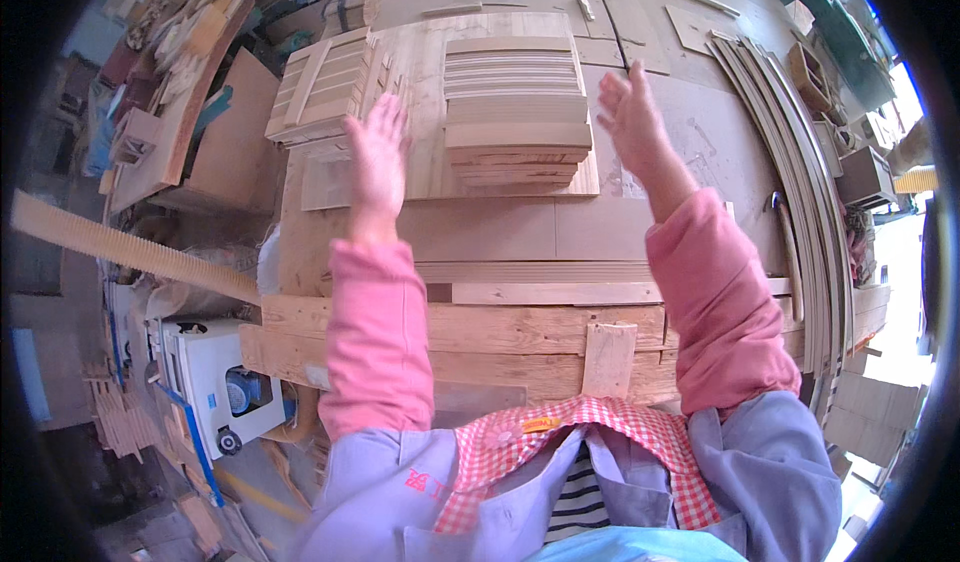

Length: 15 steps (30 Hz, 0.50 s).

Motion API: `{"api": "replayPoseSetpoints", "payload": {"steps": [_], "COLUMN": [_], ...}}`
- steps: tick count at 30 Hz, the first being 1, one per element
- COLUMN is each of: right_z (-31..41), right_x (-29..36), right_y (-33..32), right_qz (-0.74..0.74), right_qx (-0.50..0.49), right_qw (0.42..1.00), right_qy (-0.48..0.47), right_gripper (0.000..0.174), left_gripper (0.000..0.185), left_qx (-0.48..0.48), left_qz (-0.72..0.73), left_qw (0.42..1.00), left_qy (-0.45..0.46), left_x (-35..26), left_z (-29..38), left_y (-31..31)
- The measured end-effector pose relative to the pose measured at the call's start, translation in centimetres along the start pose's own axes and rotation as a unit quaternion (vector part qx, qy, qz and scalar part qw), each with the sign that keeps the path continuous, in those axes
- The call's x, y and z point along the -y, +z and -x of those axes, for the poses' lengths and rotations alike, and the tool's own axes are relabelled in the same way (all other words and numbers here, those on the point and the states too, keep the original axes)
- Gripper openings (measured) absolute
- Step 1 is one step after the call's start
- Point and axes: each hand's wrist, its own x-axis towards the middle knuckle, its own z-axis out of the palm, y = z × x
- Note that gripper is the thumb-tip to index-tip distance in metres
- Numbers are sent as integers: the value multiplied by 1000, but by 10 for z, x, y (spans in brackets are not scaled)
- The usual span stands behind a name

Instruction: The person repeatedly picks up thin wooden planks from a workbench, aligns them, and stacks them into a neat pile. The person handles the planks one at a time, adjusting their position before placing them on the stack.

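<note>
Both of my hands are raised over the workbench, one on each side of a stack of wooden slats point(517, 112). My left hand point(379, 158) is empty, its fingers stretched away from me in the gap between that stack and a second stack of slats point(319, 86). To the right of the middle stack, my right hand point(634, 118) is bent at the wrist and holds nothing. Neither hand appears to touch the wood. A pale wooden board point(427, 176) lies beneath the middle stack. The left hand is slightly blurred.
Long thin strips point(787, 164) run along the bench's right side, beside a hammer point(784, 251). Thick timber beams point(487, 329) form the near edge. At left are a ribbed hose point(135, 247), a white machine point(217, 382) and a scrap-covered table point(184, 112).
</note>
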Motion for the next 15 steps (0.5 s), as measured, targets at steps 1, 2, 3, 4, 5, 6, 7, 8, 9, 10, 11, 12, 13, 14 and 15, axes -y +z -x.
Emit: {"api": "replayPoseSetpoints", "payload": {"steps": [1, 2, 3, 4, 5, 6, 7, 8, 9, 10, 11, 12, 13, 14, 15], "right_z": [6, 8, 10, 10, 11, 14, 18, 21, 24, 24, 24, 23, 21, 19, 18], "right_x": [-8, -13, -14, -12, -9, -6, -1, 2, 3, 5, 6, 6, 5, 3, 1], "right_y": [4, 10, 17, 24, 31, 36, 40, 44, 48, 51, 53, 53, 53, 51, 47], "right_qz": [-10, -18, -32, -26, -28, -33, -41, -44, -35, -21, -4, -2, 4, 9, -19], "right_qx": [-4, -8, 2, 14, -2, 19, 24, 53, 32, 36, 44, 44, 50, 42, 55], "right_qw": [999, 999, 998, 999, 998, 998, 997, 996, 996, 997, 997, 997, 998, 998, 997], "right_qy": [30, 42, 49, 45, 61, 58, 64, 51, 70, 71, 67, 61, 48, 44, 40], "right_gripper": [94, 95, 96, 96, 95, 95, 95, 95, 95, 95, 95, 95, 95, 94, 94], "left_gripper": [94, 98, 102, 106, 108, 110, 112, 112, 113, 114, 114, 115, 115, 115, 115], "left_qx": [25, 49, 61, 63, 111, 149, 205, 184, 181, 179, 173, 172, 167, 162, 156], "left_qz": [-2, -18, -37, -60, -51, -47, -31, -50, -58, -66, -72, -76, -78, -80, -57], "left_qw": [1000, 999, 997, 995, 992, 987, 978, 981, 982, 982, 982, 982, 983, 983, 986], "left_qy": [-16, -14, -24, -47, -33, -31, -8, -24, -20, -16, -29, -14, -13, -12, -19], "left_x": [1, 3, 7, 10, 13, 15, 16, 17, 19, 21, 24, 27, 29, 30, 31], "left_z": [-15, -27, -37, -44, -47, -51, -54, -58, -61, -65, -68, -70, -72, -73, -73], "left_y": [6, 14, 24, 31, 36, 40, 42, 42, 42, 42, 41, 39, 38, 38, 38]}}
